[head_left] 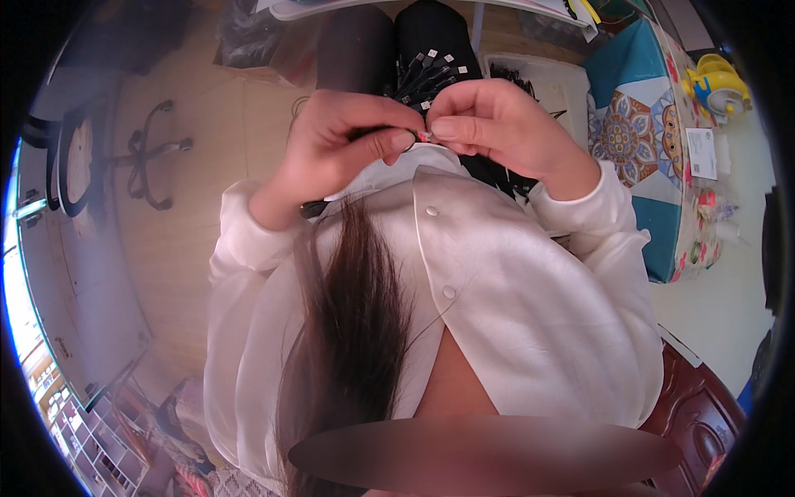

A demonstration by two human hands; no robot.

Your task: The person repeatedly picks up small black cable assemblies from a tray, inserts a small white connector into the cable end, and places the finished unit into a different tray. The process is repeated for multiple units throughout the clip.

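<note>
Dark hair (352, 315) hangs nearest the camera, over a white shirt (530, 306). At 12 o'clock, a small red piece (423, 136) sits between both hands, its exact form too small to tell. The left hand (339, 141) pinches it between thumb and fingers; the right hand (501, 124) pinches its 3 o'clock end. Such fine handling probably calls for light, steady fingertip pressure, wrists level, and a straight pull or push rather than twisting. Just beyond, toward 12, black cables (418, 79) with pale-tipped plugs lie on the lap; letting them slide could tangle them. At 2 o'clock stands a patterned box (642, 108).
</note>
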